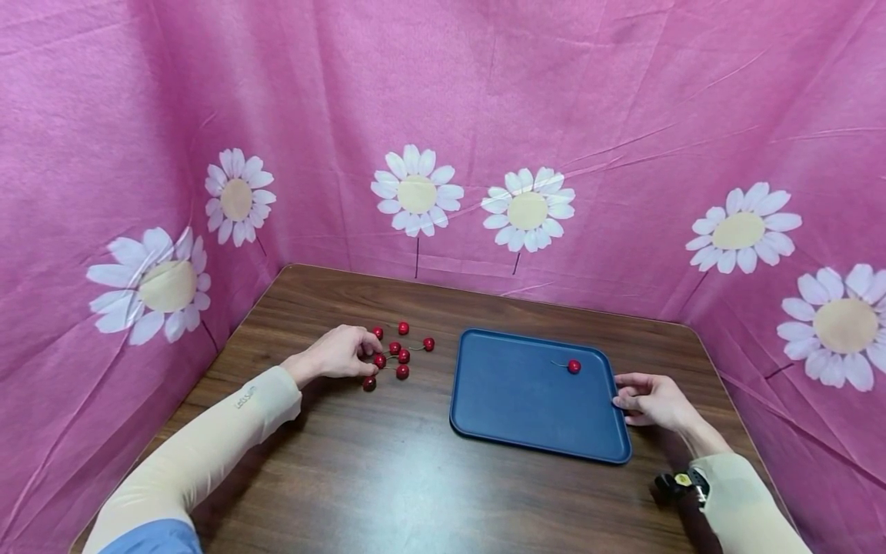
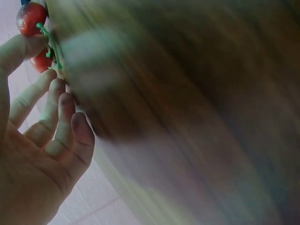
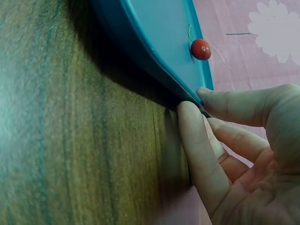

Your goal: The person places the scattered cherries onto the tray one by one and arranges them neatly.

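Observation:
On the left of the table my left hand (image 1: 344, 352) is among several red cherries (image 1: 404, 356), its thumb and fingertips parted around one of them. The left wrist view shows the left hand (image 2: 42, 136) with its thumb across a cherry (image 2: 31, 18) and a green stem (image 2: 57, 51) near the fingertips. My right hand (image 1: 654, 400) pinches the right rim of a blue tray (image 1: 533, 400). Its thumb lies on top of the rim, fingers below, in the right wrist view. One cherry (image 1: 574, 367) with a stem lies on the tray, toward the far right corner.
The brown wooden table (image 1: 388, 477) ends at a pink cloth (image 1: 471, 92) with white flowers, which stands behind and at both sides. Bare wood lies between the cherries and the tray. A dark device (image 1: 681, 485) is strapped at the right wrist.

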Tool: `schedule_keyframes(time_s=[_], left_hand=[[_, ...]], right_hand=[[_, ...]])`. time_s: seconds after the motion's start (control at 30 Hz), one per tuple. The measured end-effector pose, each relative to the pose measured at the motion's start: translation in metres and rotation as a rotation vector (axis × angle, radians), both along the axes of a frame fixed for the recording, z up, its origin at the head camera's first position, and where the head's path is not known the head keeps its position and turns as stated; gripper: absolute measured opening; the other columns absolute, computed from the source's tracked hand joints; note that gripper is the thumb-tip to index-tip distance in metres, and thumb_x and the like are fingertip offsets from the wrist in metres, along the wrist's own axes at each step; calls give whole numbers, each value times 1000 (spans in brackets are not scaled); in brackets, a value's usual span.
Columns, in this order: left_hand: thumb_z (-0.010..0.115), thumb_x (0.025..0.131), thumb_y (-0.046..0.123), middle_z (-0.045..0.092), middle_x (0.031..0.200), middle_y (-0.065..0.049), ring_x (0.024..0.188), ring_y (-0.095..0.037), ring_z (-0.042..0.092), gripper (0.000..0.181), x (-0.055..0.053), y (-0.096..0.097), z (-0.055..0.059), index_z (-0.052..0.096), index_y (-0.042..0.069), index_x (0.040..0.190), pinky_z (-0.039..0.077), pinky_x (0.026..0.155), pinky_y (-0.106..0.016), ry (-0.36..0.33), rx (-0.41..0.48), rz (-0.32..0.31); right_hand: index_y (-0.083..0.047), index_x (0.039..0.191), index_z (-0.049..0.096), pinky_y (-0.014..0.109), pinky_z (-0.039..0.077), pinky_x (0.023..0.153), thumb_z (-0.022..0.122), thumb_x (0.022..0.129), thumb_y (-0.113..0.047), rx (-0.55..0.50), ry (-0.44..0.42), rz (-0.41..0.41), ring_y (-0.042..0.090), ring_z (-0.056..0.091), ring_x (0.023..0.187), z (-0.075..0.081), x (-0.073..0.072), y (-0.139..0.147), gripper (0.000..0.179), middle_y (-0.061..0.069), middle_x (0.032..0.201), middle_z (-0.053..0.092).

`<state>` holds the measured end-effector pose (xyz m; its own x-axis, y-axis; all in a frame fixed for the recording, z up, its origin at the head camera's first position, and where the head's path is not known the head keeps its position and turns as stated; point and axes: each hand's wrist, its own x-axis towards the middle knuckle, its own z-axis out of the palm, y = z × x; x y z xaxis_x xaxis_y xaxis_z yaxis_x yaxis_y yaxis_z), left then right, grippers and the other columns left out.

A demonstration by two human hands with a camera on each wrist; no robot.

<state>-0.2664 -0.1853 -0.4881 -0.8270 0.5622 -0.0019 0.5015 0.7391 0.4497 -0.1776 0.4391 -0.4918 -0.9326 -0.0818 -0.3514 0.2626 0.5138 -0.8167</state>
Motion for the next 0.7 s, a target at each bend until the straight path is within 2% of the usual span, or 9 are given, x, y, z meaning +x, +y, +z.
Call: schedule_keyframes(time_s=[0.1,0.3,0.5,0.7], left_hand=[[90,91,31,78,100,3,94,-12,69,23,1,2,0,86,23,112,59,87,-38,-17,1,-8],[91,94,36,76,98,6,91,-8,66,13,2,2,-3,85,27,102,57,84,-34,-9,3,-9],[88,95,46,76,92,9,83,-6,64,19,1,4,-4,84,28,97,54,77,-32,-4,7,6],[86,96,40,73,86,10,77,-4,60,13,0,7,-7,82,28,93,52,73,-30,37,-5,3]], right_hand=[[23,155,43,31,69,73,74,105,0,1,1,-2,4,73,81,-1,0,0,63,-6,93,74],[23,155,42,32,69,73,73,106,-1,6,-1,-3,4,73,82,-3,-1,1,63,-6,94,74],[23,155,42,31,69,73,73,105,0,2,2,-3,3,73,81,-2,0,1,63,-6,93,74],[23,155,42,31,69,73,73,105,0,-3,0,-5,3,73,81,-3,0,1,63,-7,93,74]])
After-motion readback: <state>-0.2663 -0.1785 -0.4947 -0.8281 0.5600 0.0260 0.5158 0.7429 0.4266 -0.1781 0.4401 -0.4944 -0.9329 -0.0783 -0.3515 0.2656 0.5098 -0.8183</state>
